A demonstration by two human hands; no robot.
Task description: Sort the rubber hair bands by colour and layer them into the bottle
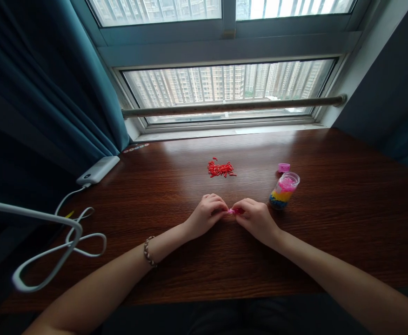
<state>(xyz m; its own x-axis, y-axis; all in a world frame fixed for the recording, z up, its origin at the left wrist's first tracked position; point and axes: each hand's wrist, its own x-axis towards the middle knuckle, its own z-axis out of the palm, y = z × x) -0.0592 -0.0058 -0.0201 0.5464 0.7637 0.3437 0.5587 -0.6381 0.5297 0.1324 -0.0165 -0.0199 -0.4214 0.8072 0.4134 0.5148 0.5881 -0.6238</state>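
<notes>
Between the fingertips of both hands is a small pink folded strip (pixel 231 211), held just above the wooden table. My left hand (pixel 205 216) pinches its left end, and my right hand (pixel 256 218) pinches the other; fingers hide much of it. Beyond my hands lies a loose pile of small red pieces (pixel 221 169), too small to tell exactly. To the right of my right hand stands a clear jar (pixel 284 190) with dark blue, yellow and pink layers inside. A pink lid-like piece (pixel 284 167) rests just behind the jar.
A white power bank (pixel 99 170) sits at the table's left edge, with a white cable (pixel 81 235) looping near my left forearm. A blue curtain (pixel 95 93) hangs at the left. Across the window runs a metal bar (pixel 238 107) behind the brown table (pixel 176 158).
</notes>
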